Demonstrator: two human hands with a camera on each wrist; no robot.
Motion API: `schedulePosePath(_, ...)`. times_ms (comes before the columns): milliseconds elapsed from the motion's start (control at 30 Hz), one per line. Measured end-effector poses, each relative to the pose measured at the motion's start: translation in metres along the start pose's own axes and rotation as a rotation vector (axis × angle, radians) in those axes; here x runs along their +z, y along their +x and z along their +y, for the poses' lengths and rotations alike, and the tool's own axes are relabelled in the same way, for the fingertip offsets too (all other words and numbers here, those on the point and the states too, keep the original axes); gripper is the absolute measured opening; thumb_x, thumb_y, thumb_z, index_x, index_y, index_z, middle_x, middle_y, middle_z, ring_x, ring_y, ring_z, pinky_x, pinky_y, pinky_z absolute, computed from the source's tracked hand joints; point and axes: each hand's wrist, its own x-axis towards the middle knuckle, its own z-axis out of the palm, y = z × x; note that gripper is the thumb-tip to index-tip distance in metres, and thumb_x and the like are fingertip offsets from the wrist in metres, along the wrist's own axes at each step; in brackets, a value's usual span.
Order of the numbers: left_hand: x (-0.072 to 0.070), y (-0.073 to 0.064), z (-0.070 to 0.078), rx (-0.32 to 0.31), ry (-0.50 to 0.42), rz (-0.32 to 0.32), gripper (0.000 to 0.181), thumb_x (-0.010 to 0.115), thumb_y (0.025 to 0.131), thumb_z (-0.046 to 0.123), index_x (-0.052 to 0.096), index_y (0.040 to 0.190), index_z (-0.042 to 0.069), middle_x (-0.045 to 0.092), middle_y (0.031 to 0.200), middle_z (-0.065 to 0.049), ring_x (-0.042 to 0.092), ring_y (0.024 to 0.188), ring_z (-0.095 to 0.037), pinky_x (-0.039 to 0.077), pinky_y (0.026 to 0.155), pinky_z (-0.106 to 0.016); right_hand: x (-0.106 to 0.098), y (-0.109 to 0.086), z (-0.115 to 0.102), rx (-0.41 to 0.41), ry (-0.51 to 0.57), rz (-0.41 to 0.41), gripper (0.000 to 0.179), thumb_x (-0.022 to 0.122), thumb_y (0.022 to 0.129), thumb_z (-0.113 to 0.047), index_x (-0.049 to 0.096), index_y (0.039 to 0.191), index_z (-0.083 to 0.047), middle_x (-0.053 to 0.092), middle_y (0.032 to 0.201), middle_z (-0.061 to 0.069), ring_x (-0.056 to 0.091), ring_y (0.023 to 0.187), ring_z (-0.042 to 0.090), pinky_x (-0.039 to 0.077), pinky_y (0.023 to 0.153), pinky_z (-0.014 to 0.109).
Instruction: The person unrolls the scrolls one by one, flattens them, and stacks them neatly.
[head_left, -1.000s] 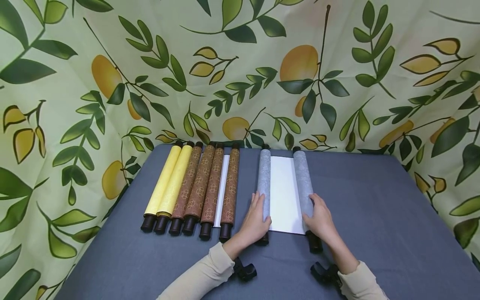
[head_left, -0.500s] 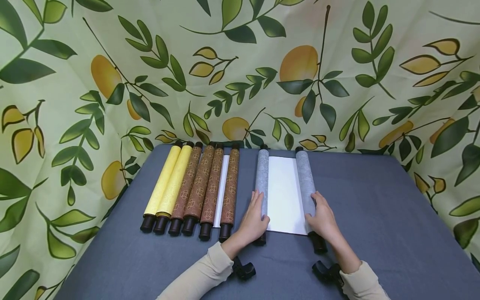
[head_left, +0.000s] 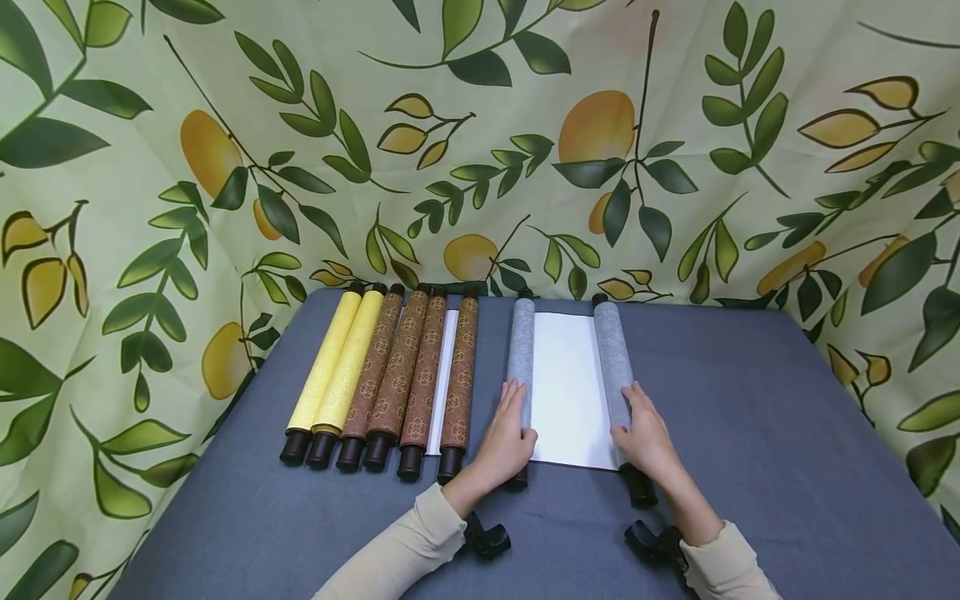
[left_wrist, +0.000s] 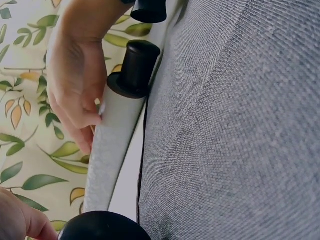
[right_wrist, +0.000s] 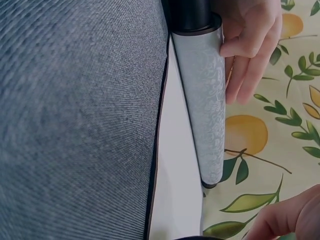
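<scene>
A scroll in patterned blue-grey cloth lies partly unrolled on the table, its white paper (head_left: 572, 383) showing between two rolls. My left hand (head_left: 507, 440) grips the near part of the left roll (head_left: 522, 337), thumb on the inner side and fingers along the outer side. The right hand (head_left: 647, 433) holds the right roll (head_left: 613, 342) the same way. A black end knob (left_wrist: 137, 67) sticks out of the right roll in the left wrist view. The left roll's pattern (right_wrist: 205, 100) shows up close in the right wrist view.
To the left lie two yellow scrolls (head_left: 351, 358) and several brown patterned rolls (head_left: 403, 367), with a white strip (head_left: 442, 383) between two of them. Black wrist devices (head_left: 489, 540) sit below both hands. A leaf-print cloth (head_left: 480, 167) hangs behind the blue-grey table (head_left: 742, 400).
The two rolls have moved apart, the left hand shifting left and the right hand slightly right. A wider stretch of white paper now shows between them.
</scene>
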Motion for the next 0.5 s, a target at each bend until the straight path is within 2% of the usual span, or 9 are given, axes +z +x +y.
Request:
schedulePosePath(233,-0.0008,0.0004,-0.001,-0.023,0.004,-0.002,0.065,0.05,0.079,-0.01,0.034,0.142,-0.013,0.026,0.154,-0.033,0.02,0.147,-0.046,0.024,0.117,-0.058,-0.0002,0.0031,0.0018,0.022,-0.007,0.005,0.068,0.058,0.086,-0.005,0.026,0.142,0.017,0.016,0.152,0.039,0.019,0.141,0.053,0.025,0.115,0.061)
schedulePosePath(367,-0.0014,0.0005,-0.0024,-0.063,-0.003,-0.017,0.067,0.054,0.081,-0.005,0.032,0.144,-0.011,0.022,0.156,-0.031,0.018,0.148,-0.045,0.022,0.118,-0.057,-0.001,0.0043,0.0026,0.045,-0.012,0.008,0.07,0.061,0.086,-0.005,0.025,0.143,0.018,0.017,0.152,0.039,0.021,0.141,0.053,0.025,0.115,0.06)
schedulePosePath(500,-0.0022,0.0007,-0.003,-0.066,0.014,-0.018,0.07,0.059,0.08,-0.003,0.031,0.144,-0.012,0.021,0.156,-0.033,0.018,0.147,-0.047,0.023,0.117,-0.058,-0.0021,0.0045,0.004,0.052,-0.01,0.01,0.071,0.061,0.085,-0.002,0.025,0.142,0.018,0.017,0.151,0.041,0.021,0.14,0.054,0.025,0.115,0.061)
